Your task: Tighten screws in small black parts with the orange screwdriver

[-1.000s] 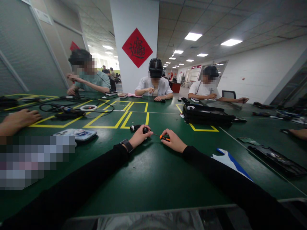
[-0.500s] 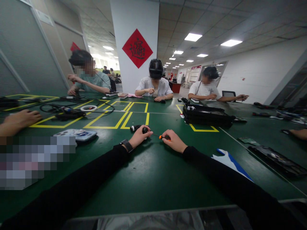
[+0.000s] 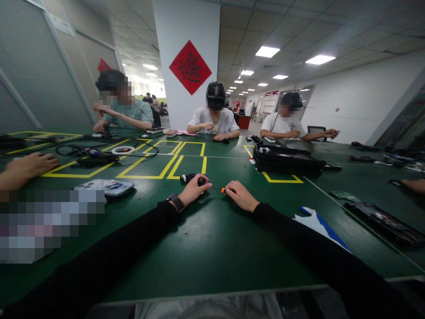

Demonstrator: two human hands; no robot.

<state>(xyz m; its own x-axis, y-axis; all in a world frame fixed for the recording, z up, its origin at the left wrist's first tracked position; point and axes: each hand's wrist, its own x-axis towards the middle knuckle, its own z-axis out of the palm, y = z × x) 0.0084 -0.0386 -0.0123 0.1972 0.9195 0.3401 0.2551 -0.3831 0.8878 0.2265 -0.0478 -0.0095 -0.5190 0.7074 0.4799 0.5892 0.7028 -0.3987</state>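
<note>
My right hand (image 3: pixel 242 196) is closed around the handle of a screwdriver (image 3: pixel 223 190) with an orange collar; its thin shaft points left. My left hand (image 3: pixel 194 189), with a dark watch at the wrist, is closed on a small black part (image 3: pixel 201 180), whose kind I cannot make out. The shaft's tip reaches the left fingertips, and whether it touches the part is hidden. Just behind the left hand a black cylindrical piece (image 3: pixel 187 177) with a white end lies on the green table (image 3: pixel 206 248).
A stack of black casings (image 3: pixel 285 159) stands beyond my right hand. A blue and white sheet (image 3: pixel 318 226) and an opened black housing (image 3: pixel 385 223) lie to the right. On the left are a patterned case (image 3: pixel 106 187), cables and a co-worker's hand (image 3: pixel 29 168). Three people sit opposite.
My right hand has shifted very slightly, its fingers rolling a little on the screwdriver's handle. The left hand stays in place. At the far right, the co-worker's outstretched hand has drawn slightly leftward.
</note>
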